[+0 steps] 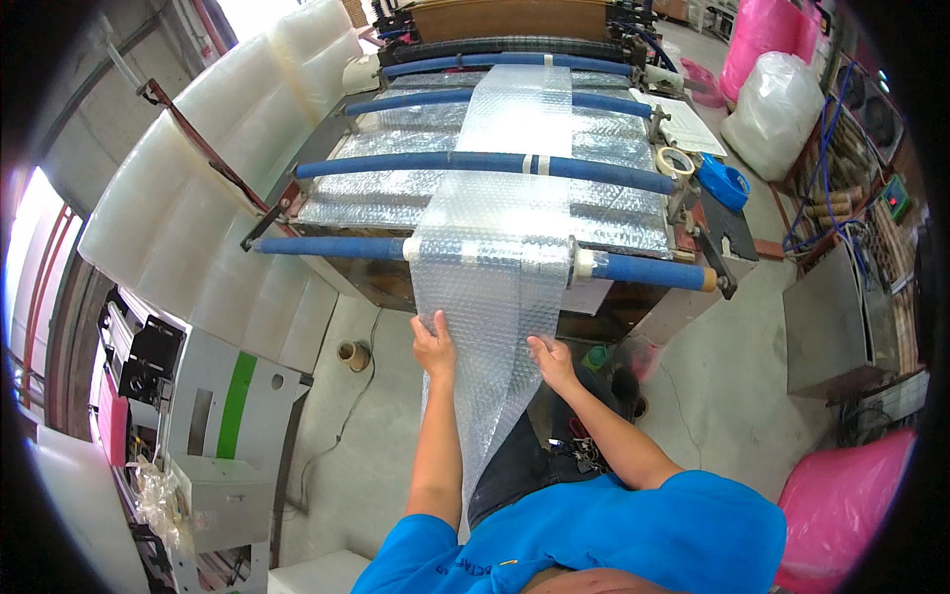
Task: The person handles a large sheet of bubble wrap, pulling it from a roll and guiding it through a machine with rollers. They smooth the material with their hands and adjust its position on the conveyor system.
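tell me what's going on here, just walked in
A person in a blue shirt has a long strip of clear bubble wrap between both bare hands: the left hand at its left edge, the right hand at its right edge. The strip runs along the machine, over the blue-wrapped front bar, and hangs down toward the person. A blue ring-shaped roll sits at the machine's right side.

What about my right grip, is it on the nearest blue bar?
No, the right grip is on the right edge of the bubble wrap, apart from the nearest blue bar.
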A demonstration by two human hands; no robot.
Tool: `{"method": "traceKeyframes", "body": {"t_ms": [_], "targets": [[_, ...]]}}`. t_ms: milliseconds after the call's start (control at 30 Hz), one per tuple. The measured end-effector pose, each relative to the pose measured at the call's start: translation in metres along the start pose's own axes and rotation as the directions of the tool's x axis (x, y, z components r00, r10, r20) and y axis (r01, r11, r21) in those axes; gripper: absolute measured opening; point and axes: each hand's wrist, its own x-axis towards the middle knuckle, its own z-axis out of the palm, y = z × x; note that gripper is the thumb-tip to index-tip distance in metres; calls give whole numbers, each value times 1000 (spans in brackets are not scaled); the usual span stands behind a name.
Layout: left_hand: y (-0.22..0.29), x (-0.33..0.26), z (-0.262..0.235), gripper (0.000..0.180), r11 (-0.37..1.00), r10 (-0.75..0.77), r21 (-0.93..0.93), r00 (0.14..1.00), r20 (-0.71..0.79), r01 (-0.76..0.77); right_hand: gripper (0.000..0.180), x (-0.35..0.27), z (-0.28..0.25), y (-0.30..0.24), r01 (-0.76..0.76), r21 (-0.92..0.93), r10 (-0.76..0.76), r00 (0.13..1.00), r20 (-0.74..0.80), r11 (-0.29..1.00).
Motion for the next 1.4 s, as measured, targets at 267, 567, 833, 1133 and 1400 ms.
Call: {"method": "traceKeyframes", "body": {"t_ms": [267,567,833,1133,1400], "targets": [[7,-5,-3,43,997,12,76,999,-44,-9,38,-4,3,-9,-12,-17,12,999,-38,1000],[4,-3,0,47,997,42,73,998,-42,-39,38,-6,4,-12,-27,16,27,999,-37,1000],[2,-3,0,45,996,75,52,996,-45,-72,38,-10,4,-12,-32,18,32,999,-30,999],[2,-9,-4,43,999,35,7,999,-1,-35,38,-25,5,-9,-53,-33,51,997,-55,998],[64,44,-4,59,991,-126,50,990,65,123,39,30,-3,-63,117,-30,-120,985,-127,993]]}}
